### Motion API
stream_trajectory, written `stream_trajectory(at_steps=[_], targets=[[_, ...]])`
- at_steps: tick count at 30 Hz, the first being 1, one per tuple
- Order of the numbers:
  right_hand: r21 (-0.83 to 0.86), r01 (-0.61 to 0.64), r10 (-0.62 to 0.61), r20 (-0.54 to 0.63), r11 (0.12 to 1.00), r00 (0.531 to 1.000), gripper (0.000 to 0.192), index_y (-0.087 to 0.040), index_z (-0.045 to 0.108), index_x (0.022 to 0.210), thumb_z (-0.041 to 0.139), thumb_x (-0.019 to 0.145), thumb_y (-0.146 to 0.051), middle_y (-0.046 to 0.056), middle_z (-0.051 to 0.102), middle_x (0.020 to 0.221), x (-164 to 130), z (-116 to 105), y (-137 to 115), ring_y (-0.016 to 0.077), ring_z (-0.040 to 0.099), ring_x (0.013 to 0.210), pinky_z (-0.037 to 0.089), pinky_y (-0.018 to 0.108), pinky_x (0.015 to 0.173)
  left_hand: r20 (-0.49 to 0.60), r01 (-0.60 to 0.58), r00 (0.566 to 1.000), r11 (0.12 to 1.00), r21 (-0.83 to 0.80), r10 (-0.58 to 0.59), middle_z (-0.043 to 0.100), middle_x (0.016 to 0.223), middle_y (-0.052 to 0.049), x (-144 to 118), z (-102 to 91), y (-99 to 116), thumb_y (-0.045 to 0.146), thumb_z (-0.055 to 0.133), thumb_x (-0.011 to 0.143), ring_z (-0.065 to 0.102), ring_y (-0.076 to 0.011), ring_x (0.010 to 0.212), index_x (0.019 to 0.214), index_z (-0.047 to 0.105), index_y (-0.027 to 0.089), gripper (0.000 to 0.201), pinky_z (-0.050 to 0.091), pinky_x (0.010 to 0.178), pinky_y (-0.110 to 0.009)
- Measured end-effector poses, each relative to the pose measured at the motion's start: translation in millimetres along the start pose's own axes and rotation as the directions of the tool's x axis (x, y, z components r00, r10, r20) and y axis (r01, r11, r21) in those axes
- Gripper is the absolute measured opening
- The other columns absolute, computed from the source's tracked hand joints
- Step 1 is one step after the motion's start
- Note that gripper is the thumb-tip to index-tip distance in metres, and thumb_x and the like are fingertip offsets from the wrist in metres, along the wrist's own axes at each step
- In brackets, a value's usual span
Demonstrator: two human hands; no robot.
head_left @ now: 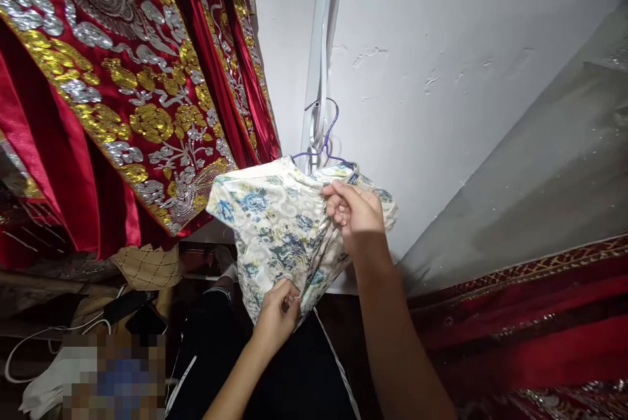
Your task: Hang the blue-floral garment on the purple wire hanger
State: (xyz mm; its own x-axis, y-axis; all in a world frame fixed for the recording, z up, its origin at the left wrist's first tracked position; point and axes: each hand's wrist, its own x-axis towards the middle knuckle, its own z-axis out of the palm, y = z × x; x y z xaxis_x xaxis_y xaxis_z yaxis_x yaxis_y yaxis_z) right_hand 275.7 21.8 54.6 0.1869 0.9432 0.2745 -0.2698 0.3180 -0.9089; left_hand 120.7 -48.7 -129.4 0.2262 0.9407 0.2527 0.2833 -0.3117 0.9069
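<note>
A cream blouse [279, 230] with blue and green floral print hangs in front of me on a purple hanger [328, 145]. My left hand [279, 307] is closed on the blouse's front low down, with thumb and fingers pinching the fabric. Higher up, near the collar, my right hand [354, 210] has its fingers curled, thumb against forefinger, at the blouse's front edge. Folds run through the cloth between the two hands. Whatever lies inside the right hand's pinch is too small to make out.
Red garments [147, 86] with gold and silver embroidery hang at the left. The hanger hooks onto a strap [324, 34] against the white wall [441, 80]. Red embroidered cloth [540, 335] lies at the lower right. Cables [53, 328] and a dark phone-like object [146, 323] are at the lower left.
</note>
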Motion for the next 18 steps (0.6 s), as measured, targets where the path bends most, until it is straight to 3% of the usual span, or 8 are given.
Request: stream_trajectory(at_steps=[3,5,8,10,12,14,16,18], targets=[[-0.065,-0.001,0.002,0.018,0.998,1.0,0.027,-0.016,0.068,0.075,0.065,0.087,-0.04,-0.002,0.057,0.049,-19,5,14,0.0071,0.041,0.044,0.03,0.02,0.044,0.059,-0.051,0.997,0.999,-0.018,0.052,0.064,0.086,-0.004,23,-26.2,34,0.021,0.065,0.086,0.06,-0.02,0.081,0.091,0.067,0.019,0.005,0.048,0.075,-0.032],[-0.09,-0.014,0.015,0.01,0.996,1.0,0.027,-0.016,0.067,0.074,0.064,0.089,-0.039,-0.002,0.057,0.049,-28,6,19,0.0077,0.041,0.045,0.031,0.021,0.045,-0.014,-0.176,0.984,0.982,-0.065,0.175,0.067,0.097,-0.005,45,-46.7,70,0.024,0.06,0.093,0.063,-0.0192,0.09,0.112,0.066,0.02,0.021,0.048,0.085,-0.032],[-0.108,0.026,-0.023,0.031,0.994,0.999,0.027,-0.017,0.066,0.072,0.063,0.09,-0.036,-0.002,0.057,0.049,-32,7,9,0.0086,0.043,0.047,0.032,0.021,0.047,-0.185,-0.414,0.893,0.91,0.015,0.41,0.068,0.102,-0.005,82,-70.1,126,0.024,0.055,0.097,0.062,-0.0171,0.09,0.132,0.059,0.022,0.035,0.047,0.089,-0.031],[-0.143,0.093,-0.086,0.055,0.985,0.995,0.026,-0.017,0.067,0.073,0.062,0.09,-0.035,-0.002,0.057,0.05,-30,8,-1,0.0091,0.045,0.048,0.032,0.022,0.049,-0.148,-0.502,0.844,0.856,0.12,0.516,0.068,0.103,-0.006,101,-75.2,152,0.023,0.055,0.098,0.062,-0.0174,0.09,0.125,0.064,0.021,0.028,0.047,0.086,-0.03],[-0.17,0.139,-0.131,0.061,0.975,0.99,0.025,-0.017,0.067,0.074,0.062,0.09,-0.036,-0.002,0.056,0.05,-26,7,-4,0.0094,0.045,0.048,0.032,0.022,0.049,-0.082,-0.566,0.802,0.797,0.212,0.591,0.068,0.096,-0.005,111,-73.1,167,0.021,0.055,0.098,0.061,-0.0169,0.086,0.107,0.069,0.019,0.017,0.046,0.08,-0.029],[-0.195,0.126,-0.118,0.051,0.973,0.992,0.026,-0.018,0.065,0.072,0.061,0.09,-0.036,-0.003,0.055,0.05,-23,3,5,0.0095,0.043,0.047,0.03,0.023,0.048,-0.085,-0.603,0.76,0.748,0.277,0.645,0.067,0.089,-0.004,114,-70.2,173,0.02,0.055,0.098,0.06,-0.0159,0.081,0.094,0.067,0.018,0.013,0.046,0.076,-0.028],[-0.236,0.056,-0.048,0.038,0.97,0.998,0.026,-0.019,0.062,0.067,0.059,0.088,-0.033,-0.004,0.052,0.048,-22,-2,26,0.0098,0.041,0.045,0.029,0.024,0.048,-0.197,-0.604,0.713,0.732,0.314,0.673,0.066,0.087,-0.004,113,-74.6,173,0.021,0.056,0.097,0.059,-0.0156,0.081,0.092,0.066,0.018,0.011,0.046,0.077,-0.028],[-0.286,-0.002,0.011,0.03,0.958,0.999,0.028,-0.019,0.06,0.06,0.058,0.086,-0.03,-0.003,0.052,0.046,-28,-9,54,0.0106,0.041,0.045,0.029,0.025,0.048,-0.406,-0.571,0.657,0.771,0.282,0.636,0.066,0.088,-0.004,114,-91.3,168,0.023,0.058,0.096,0.059,-0.0157,0.083,0.092,0.066,0.019,0.009,0.047,0.079,-0.028]])
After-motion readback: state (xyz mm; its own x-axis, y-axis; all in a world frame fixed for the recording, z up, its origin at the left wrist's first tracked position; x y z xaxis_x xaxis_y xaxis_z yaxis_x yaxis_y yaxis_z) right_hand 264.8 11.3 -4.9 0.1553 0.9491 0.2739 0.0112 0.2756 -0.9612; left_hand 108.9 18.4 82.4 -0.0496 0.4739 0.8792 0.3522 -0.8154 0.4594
